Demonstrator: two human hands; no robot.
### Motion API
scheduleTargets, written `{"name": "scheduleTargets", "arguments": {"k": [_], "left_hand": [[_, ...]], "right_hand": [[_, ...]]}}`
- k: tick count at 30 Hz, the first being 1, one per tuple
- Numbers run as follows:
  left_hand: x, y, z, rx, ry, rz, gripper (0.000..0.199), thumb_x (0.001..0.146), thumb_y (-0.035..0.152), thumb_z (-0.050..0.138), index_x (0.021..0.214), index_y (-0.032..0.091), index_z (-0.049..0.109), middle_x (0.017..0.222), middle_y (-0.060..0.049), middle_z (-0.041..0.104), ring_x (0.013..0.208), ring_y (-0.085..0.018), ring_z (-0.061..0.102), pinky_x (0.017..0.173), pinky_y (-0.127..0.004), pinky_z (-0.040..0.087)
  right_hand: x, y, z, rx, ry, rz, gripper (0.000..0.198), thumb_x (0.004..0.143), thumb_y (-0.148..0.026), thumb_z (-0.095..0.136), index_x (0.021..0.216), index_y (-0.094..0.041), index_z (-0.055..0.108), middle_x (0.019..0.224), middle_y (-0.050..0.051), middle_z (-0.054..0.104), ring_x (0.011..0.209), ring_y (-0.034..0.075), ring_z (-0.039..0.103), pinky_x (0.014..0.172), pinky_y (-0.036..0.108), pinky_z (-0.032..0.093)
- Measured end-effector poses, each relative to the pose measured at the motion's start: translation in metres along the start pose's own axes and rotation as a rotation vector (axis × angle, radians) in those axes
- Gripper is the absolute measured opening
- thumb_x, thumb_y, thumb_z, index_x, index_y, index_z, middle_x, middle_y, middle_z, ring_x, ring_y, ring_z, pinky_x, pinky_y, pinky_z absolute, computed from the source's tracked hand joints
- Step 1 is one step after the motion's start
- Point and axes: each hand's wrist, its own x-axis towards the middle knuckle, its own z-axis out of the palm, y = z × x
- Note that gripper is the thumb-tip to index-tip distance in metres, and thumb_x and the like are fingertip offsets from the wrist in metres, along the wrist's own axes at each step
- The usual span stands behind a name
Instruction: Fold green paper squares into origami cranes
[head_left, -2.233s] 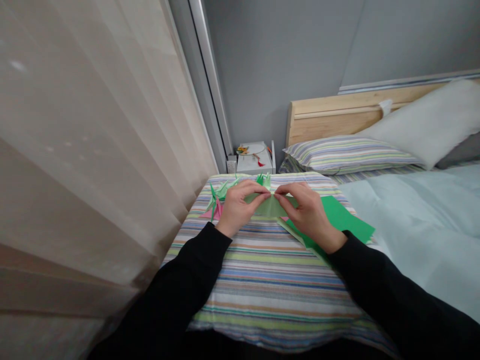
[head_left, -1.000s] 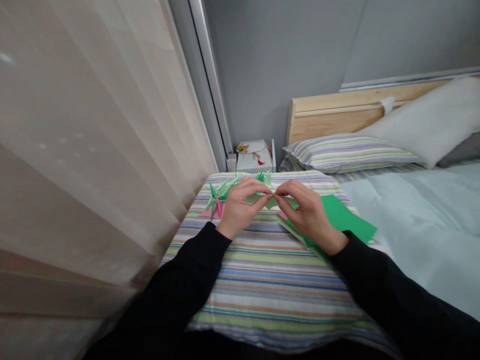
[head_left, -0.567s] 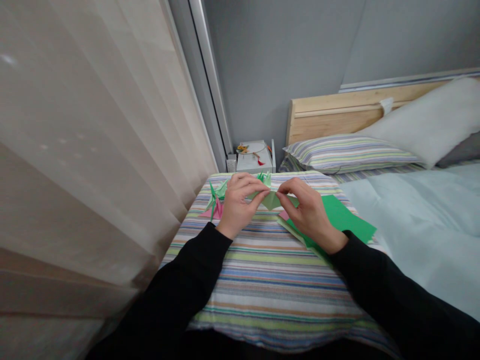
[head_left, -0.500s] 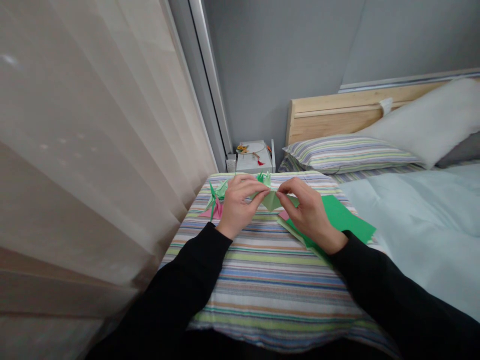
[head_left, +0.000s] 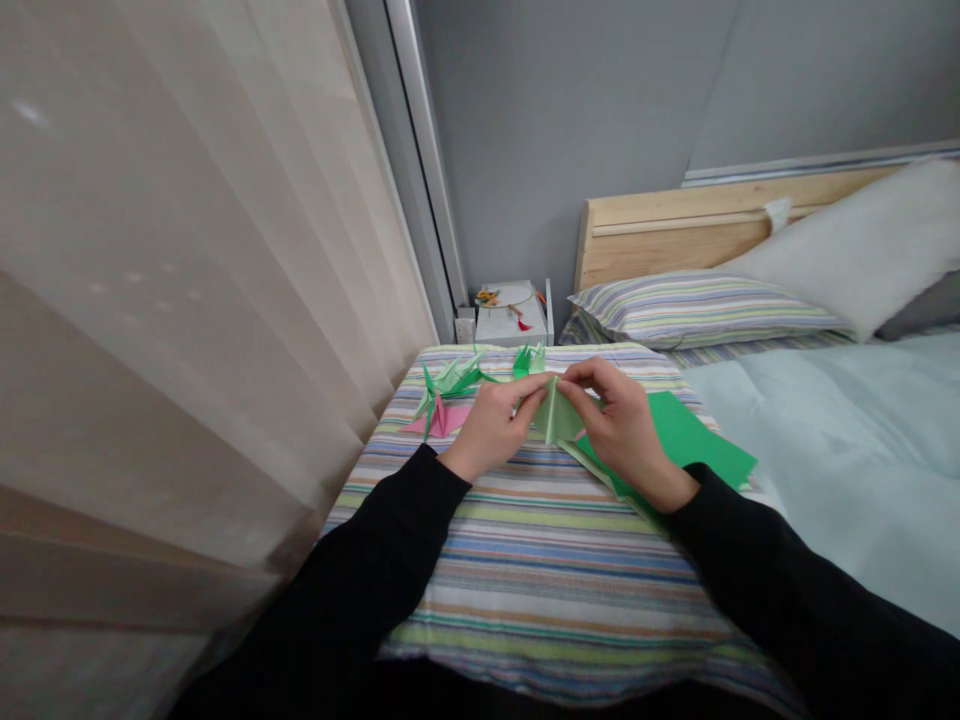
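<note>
Between my two hands is a light green sheet of origami paper (head_left: pixel 553 418), folded, with a crease running down its middle. My left hand (head_left: pixel 496 418) pinches its upper left edge between thumb and fingers. The upper right edge is pinched by my right hand (head_left: pixel 611 415), close beside the left fingertips. Under and behind my right wrist lies a stack of green paper sheets (head_left: pixel 694 440), with lighter sheets showing at its lower edge. Folded green and pink paper cranes (head_left: pixel 442 405) sit left of my left hand, and more green folded pieces (head_left: pixel 529 360) stand just beyond the hands.
A striped cloth (head_left: pixel 525 560) covers the table. Behind it stands a small white cabinet (head_left: pixel 510 322) with small items on top. To the left hangs a pale curtain (head_left: pixel 225 250); on the right is a bed with a light blue cover (head_left: pixel 840 430) and pillows.
My left hand has come lower and slightly right, uncovering more of the cranes. The light green paper now hangs lower and shows more of its face and crease. My right hand has barely moved.
</note>
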Motion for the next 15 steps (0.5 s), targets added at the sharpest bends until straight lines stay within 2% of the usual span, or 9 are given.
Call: {"name": "scheduleTargets", "arguments": {"k": [4, 8, 12, 15], "left_hand": [[0.0024, 0.0006, 0.0007, -0.082, -0.066, -0.039, 0.037, 0.099, 0.017, 0.047, 0.129, 0.014, 0.069, 0.117, -0.011, 0.078, 0.101, -0.022, 0.073, 0.09, -0.034, 0.054], [0.0052, 0.0028, -0.0005, -0.414, 0.0, -0.161, 0.036, 0.101, 0.033, 0.052, 0.129, 0.017, 0.067, 0.131, -0.011, 0.071, 0.118, -0.024, 0.066, 0.101, -0.035, 0.05], [0.0047, 0.0036, -0.0022, -0.797, -0.11, -0.308, 0.049, 0.095, 0.053, 0.06, 0.129, 0.019, 0.066, 0.124, -0.012, 0.072, 0.107, -0.027, 0.069, 0.086, -0.034, 0.055], [0.004, 0.002, -0.0014, -0.832, -0.117, -0.311, 0.051, 0.082, 0.055, 0.075, 0.116, 0.017, 0.071, 0.113, -0.012, 0.075, 0.101, -0.028, 0.07, 0.079, -0.033, 0.055]], "right_hand": [[-0.0005, -0.0017, 0.0006, 0.025, -0.007, 0.022, 0.004, 0.093, -0.019, 0.065, 0.094, -0.023, 0.065, 0.089, 0.003, 0.072, 0.082, 0.019, 0.067, 0.077, 0.034, 0.053], [-0.0013, -0.0039, -0.0006, -0.008, 0.008, 0.022, 0.011, 0.088, -0.019, 0.07, 0.098, -0.023, 0.065, 0.091, 0.002, 0.073, 0.083, 0.02, 0.067, 0.079, 0.035, 0.052], [-0.0012, -0.0032, -0.0025, -0.065, 0.057, 0.039, 0.009, 0.088, -0.021, 0.071, 0.086, -0.023, 0.063, 0.08, 0.0, 0.068, 0.076, 0.019, 0.062, 0.075, 0.035, 0.05], [0.0008, -0.003, -0.0041, -0.089, 0.071, -0.031, 0.011, 0.087, -0.021, 0.073, 0.081, -0.023, 0.064, 0.083, 0.002, 0.065, 0.082, 0.021, 0.061, 0.079, 0.038, 0.05]]}}
